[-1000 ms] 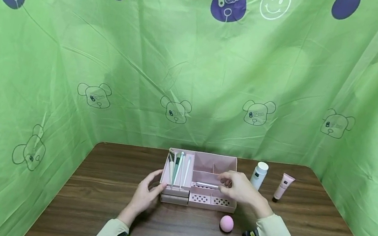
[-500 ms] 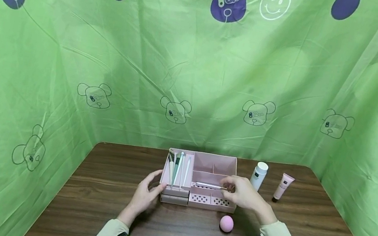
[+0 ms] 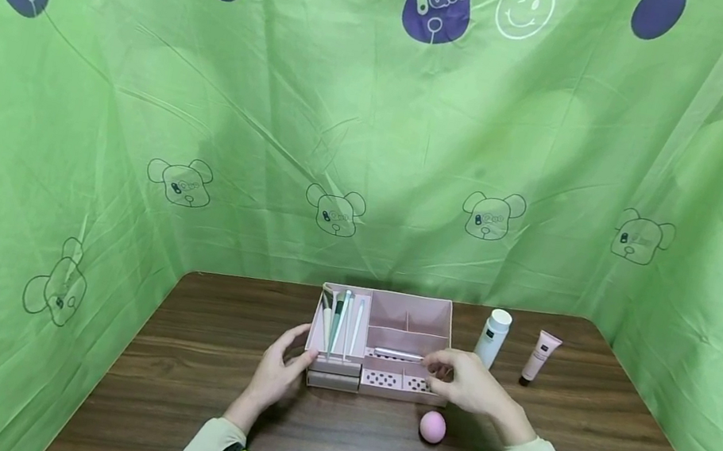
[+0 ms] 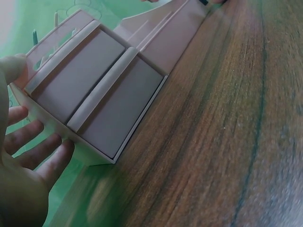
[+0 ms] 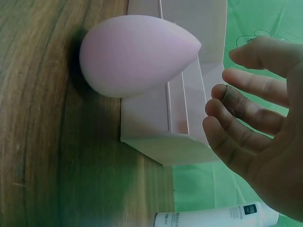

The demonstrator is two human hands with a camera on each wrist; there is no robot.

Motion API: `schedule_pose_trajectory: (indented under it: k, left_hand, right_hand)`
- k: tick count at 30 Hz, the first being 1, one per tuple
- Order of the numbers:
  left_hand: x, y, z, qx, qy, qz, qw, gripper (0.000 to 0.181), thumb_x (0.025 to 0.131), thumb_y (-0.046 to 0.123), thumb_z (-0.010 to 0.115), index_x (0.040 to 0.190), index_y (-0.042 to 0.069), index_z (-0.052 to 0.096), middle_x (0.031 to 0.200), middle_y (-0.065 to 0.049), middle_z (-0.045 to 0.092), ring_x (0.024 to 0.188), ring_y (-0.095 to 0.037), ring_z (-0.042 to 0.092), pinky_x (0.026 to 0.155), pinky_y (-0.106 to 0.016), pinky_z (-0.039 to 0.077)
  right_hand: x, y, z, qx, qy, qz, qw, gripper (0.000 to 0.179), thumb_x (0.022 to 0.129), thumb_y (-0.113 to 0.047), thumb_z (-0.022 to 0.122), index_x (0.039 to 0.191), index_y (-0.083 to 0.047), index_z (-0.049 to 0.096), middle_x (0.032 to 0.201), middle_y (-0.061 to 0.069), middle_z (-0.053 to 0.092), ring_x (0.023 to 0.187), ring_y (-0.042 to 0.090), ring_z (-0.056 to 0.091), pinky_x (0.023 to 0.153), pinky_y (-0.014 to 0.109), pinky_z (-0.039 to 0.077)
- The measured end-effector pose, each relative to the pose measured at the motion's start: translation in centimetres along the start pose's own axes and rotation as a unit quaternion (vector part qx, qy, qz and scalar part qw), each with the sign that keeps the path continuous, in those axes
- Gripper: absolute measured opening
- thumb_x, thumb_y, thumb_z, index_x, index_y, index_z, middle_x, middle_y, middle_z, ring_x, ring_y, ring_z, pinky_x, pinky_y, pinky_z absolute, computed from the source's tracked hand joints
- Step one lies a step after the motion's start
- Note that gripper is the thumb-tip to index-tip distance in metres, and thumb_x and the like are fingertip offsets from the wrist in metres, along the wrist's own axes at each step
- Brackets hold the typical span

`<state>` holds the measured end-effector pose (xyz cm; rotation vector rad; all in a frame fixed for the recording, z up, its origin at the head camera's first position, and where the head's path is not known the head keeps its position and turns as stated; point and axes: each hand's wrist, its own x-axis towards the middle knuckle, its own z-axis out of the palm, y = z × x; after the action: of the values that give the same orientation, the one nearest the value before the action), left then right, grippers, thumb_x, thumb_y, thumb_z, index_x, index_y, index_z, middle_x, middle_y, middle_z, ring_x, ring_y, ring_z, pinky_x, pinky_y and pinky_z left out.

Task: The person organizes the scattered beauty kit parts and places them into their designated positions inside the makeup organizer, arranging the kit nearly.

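Note:
A pink desk organizer (image 3: pixel 410 337) with drawers and compartments stands on the wooden table. Several makeup brushes (image 3: pixel 338 318) lie in its top left tray. My left hand (image 3: pixel 274 375) is at the left side, its fairly straight, spread fingers (image 4: pixel 33 150) against the wall and its thumb over the tray's front corner. A slim pale pink stick (image 3: pixel 398 355) lies in the middle compartment. At that stick's right end hovers my right hand (image 3: pixel 468 381), fingers loosely bent, nothing between them in the right wrist view. A pink makeup sponge (image 5: pixel 137 56) stands in front of the organizer.
A white bottle (image 3: pixel 492 337) with a white cap stands right of the organizer, just beyond the right hand. Farther right stands a pink tube (image 3: pixel 540 358) with a black cap. Behind the table (image 3: pixel 173 386) hangs a green printed curtain (image 3: pixel 278 122).
My right hand has come down from above the middle compartment and shifted slightly to the near right, off the pink stick. The left hand has stayed in place.

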<state>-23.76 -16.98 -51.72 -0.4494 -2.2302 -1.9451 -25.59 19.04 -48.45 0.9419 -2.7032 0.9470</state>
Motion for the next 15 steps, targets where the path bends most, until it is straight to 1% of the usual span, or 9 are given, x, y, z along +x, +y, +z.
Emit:
schedule_pose_trajectory:
  k: [4,11,15]
  left_hand:
    - [0.0,0.1,0.0,-0.003,0.001,-0.003,1.0000,0.054,0.093,0.013,0.067,0.139,-0.005,0.046,0.135,-0.027,0.053,0.125,-0.043,0.048,0.105,-0.055,0.043]
    - [0.0,0.1,0.0,-0.002,-0.004,-0.003,1.0000,0.055,0.093,0.015,0.067,0.140,-0.005,0.045,0.135,-0.028,0.053,0.125,-0.043,0.048,0.105,-0.056,0.043]
    - [-0.1,0.0,0.0,0.001,-0.005,0.001,1.0000,0.055,0.093,0.015,0.066,0.140,-0.005,0.045,0.136,-0.028,0.052,0.125,-0.043,0.048,0.105,-0.056,0.042]
  right_hand:
    - [-0.4,-0.1,0.0,0.008,-0.001,0.010,0.9999,0.025,0.080,-0.008,0.072,0.106,-0.008,0.072,0.091,-0.004,0.071,0.076,0.009,0.064,0.066,0.027,0.057]
    - [-1.1,-0.2,-0.1,0.012,-0.008,0.002,0.9999,0.024,0.082,-0.009,0.071,0.106,-0.008,0.072,0.091,0.004,0.072,0.075,0.006,0.061,0.065,0.026,0.056]
    - [-1.6,-0.2,-0.1,0.020,-0.011,-0.003,0.9997,0.023,0.082,-0.010,0.071,0.105,-0.010,0.072,0.091,-0.001,0.071,0.077,0.003,0.060,0.067,0.028,0.057]
